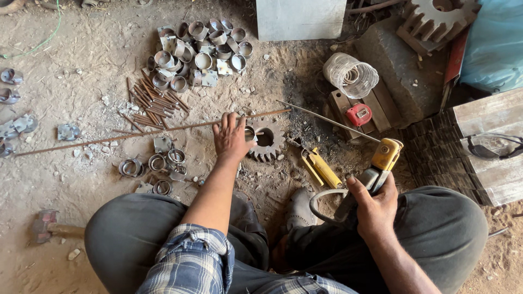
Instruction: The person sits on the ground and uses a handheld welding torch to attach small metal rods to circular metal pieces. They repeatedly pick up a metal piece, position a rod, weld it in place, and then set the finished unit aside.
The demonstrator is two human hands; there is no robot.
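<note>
Knees spread, the person sits on the dirt floor (81, 179). Right hand (376, 209) has a closed grip on the electrode holder (381, 163), while left hand (231, 139) presses flat, pinning the long rod (136, 133) beside the gear (266, 139).

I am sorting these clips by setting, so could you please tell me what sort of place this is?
Probably a small metalworking or welding workshop with a dirt floor: a pile of cut pipe rings, gear wheels, and a welding electrode holder in the right hand.
</note>
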